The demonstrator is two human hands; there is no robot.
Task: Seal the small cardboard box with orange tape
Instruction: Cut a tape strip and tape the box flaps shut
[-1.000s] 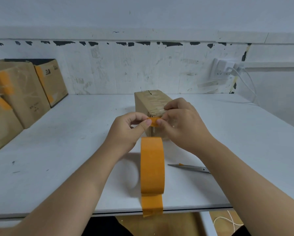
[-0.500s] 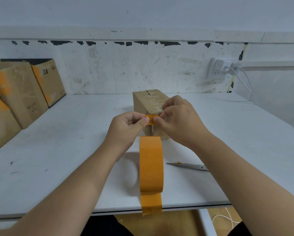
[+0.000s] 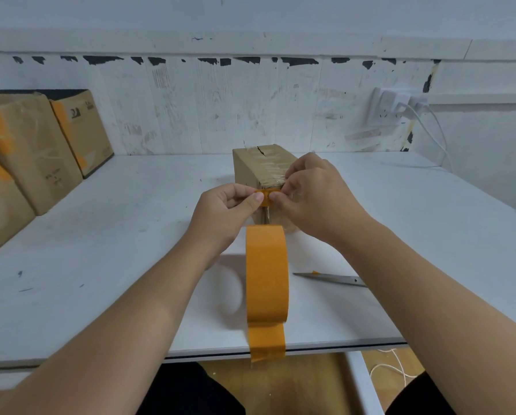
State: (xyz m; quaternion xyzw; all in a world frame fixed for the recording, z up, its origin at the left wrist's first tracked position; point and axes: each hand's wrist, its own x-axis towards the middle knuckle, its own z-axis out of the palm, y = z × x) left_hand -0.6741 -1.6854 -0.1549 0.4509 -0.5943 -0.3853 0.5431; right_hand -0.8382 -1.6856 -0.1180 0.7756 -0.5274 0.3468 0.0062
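Hands, left hand (image 3: 225, 211) and right hand (image 3: 313, 193), pinch an orange tape strip (image 3: 267, 196) against the small cardboard box (image 3: 252, 166).

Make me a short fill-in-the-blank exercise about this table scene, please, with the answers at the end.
1. Both hands, left hand and right hand, pinch a small piece of ____ tape at the small cardboard box.
2. The tape roll stands on its ____.
3. The scissors lie to the ____ of the roll.

Answers: orange; edge; right
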